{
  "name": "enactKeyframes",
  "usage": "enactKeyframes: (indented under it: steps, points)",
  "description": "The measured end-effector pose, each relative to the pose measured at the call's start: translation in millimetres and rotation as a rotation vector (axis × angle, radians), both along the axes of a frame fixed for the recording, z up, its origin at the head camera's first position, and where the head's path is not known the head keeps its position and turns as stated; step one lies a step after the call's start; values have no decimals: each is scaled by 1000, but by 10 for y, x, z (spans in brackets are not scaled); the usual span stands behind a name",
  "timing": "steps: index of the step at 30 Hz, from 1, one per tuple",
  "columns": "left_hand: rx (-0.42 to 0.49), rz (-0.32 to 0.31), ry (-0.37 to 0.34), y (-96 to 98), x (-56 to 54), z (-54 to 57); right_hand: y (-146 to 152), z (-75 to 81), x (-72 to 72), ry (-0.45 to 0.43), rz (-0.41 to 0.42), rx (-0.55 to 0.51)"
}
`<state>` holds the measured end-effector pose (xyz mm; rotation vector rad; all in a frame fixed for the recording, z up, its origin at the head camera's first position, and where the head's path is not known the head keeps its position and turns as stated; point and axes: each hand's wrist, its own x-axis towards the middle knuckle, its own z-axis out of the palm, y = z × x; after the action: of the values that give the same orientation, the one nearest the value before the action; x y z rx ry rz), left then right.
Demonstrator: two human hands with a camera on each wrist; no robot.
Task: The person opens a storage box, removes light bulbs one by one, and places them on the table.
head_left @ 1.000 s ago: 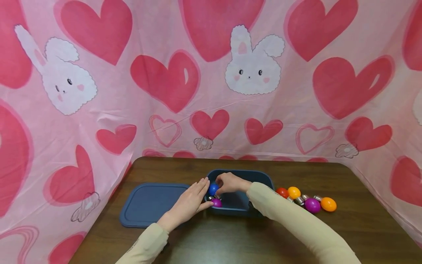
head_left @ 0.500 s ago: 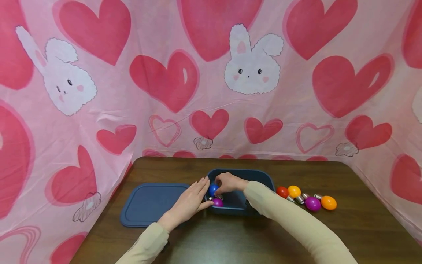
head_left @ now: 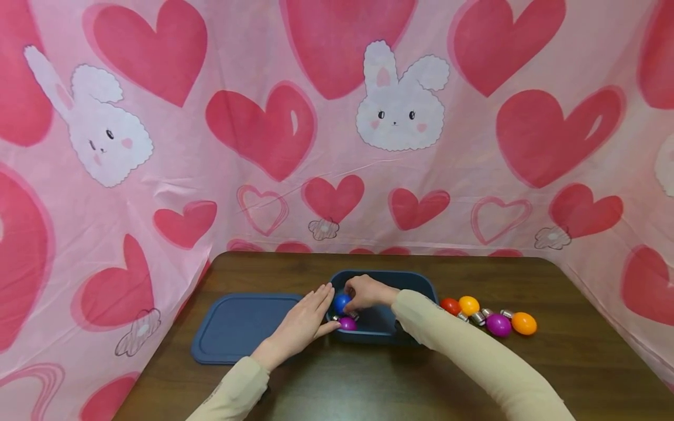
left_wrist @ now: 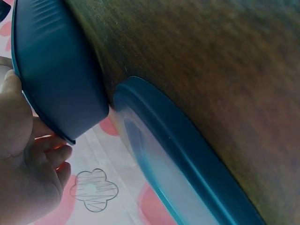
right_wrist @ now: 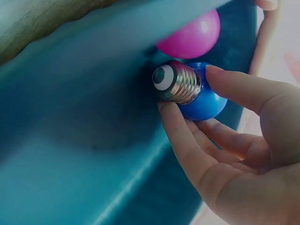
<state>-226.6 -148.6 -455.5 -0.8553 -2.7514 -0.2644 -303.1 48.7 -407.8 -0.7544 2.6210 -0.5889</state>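
Inside the dark blue plastic box [head_left: 379, 273], my right hand [head_left: 368, 291] pinches a small blue light bulb [right_wrist: 206, 105] between thumb and fingers. The bulb's silver screw base points away from the palm in the right wrist view. Close by in the box lies a purple bulb [right_wrist: 194, 36], its base mostly hidden. My left hand [head_left: 297, 324] rests against the box's left end, with fingers extended along the rim and the thumb toward the front corner. In the left wrist view, this hand [left_wrist: 28, 154] touches the rim from outside.
A flat blue lid [head_left: 244, 327] lies left of the box, partly behind the left forearm. Right of the box lie several loose bulbs: a red bulb [head_left: 450, 306], a yellow bulb [head_left: 469, 305], a purple bulb [head_left: 498, 325] and an orange bulb [head_left: 524, 323]. A patterned cloth hangs behind the wooden table [head_left: 337, 386].
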Motion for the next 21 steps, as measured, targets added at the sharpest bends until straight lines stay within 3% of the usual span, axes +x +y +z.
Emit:
enactKeyframes:
  steps: [6,11,21]
  points:
    - [7,4,-3,-3,4,-3,152,113,8,-11,-14,-32]
    - [16,11,-14,-8,12,2,345,231,-11,34,-11,-67]
    - [17,-2,-2,1,25,6,926,448,-2,91,-58,-141]
